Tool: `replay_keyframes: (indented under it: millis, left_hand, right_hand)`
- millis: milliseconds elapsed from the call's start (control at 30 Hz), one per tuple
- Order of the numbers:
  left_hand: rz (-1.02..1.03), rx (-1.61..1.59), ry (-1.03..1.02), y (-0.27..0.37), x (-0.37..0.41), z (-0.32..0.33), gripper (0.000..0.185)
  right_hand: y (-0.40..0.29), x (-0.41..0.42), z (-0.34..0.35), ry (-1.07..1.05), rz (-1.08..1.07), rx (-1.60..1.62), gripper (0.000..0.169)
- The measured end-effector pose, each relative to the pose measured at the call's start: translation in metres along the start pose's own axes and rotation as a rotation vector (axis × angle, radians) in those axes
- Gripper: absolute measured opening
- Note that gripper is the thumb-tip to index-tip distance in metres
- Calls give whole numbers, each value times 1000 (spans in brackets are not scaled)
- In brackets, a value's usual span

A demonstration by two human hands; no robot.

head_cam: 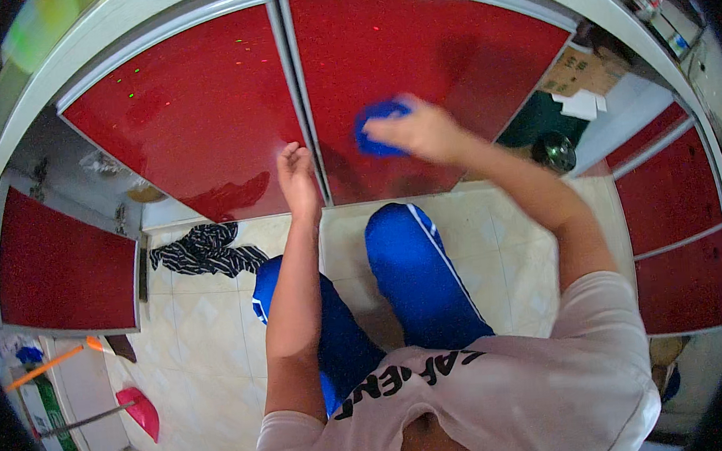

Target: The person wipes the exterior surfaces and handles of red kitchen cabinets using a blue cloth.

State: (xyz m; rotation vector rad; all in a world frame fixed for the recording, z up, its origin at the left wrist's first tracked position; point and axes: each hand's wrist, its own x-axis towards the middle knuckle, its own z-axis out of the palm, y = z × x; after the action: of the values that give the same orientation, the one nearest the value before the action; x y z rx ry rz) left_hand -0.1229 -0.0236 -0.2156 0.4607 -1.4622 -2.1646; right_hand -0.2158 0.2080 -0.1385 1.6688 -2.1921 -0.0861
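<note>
My right hand is blurred and holds a blue cloth or sponge at the right-hand red cabinet door. Whether the blue thing touches the door cannot be told. Near the inner edge of the left-hand red door, my left hand is raised with its fingers loosely curled and nothing seen in it. Wet-looking streaks or reflections show on the lower part of the left door.
A black-and-white patterned cloth lies on the tiled floor below the left door. Open cabinet spaces flank the doors, the right one with a cardboard box and a dark green glass bowl. A pink dustpan is at the lower left.
</note>
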Motion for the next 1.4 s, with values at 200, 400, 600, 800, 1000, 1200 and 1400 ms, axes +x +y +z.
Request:
replay_keyframes:
  millis: [200, 400, 600, 800, 1000, 1200, 1400]
  left_hand:
    - [25, -11, -50, 0, -7, 9, 32]
    - [39, 7, -75, 5, -14, 20, 34]
    - [121, 98, -8, -3, -6, 15, 33]
    - [178, 110, 3, -7, -15, 33, 42]
    - [340, 270, 26, -5, -17, 33, 49]
    - [380, 411, 4, -3, -25, 48, 51]
    - [489, 495, 5, -13, -27, 54, 55]
  right_hand:
    - [75, -85, -143, 479, 365, -434, 73]
    - [26, -108, 6, 725, 793, -196, 97]
    - [-41, -85, 74, 739, 1391, 150, 81]
    - [19, -74, -30, 988, 1036, -30, 86]
    - [55, -93, -46, 1033, 948, -254, 84]
    - [7, -127, 82, 1011, 1245, 95, 92]
    - [-32, -116, 170, 1220, 1563, 331, 81]
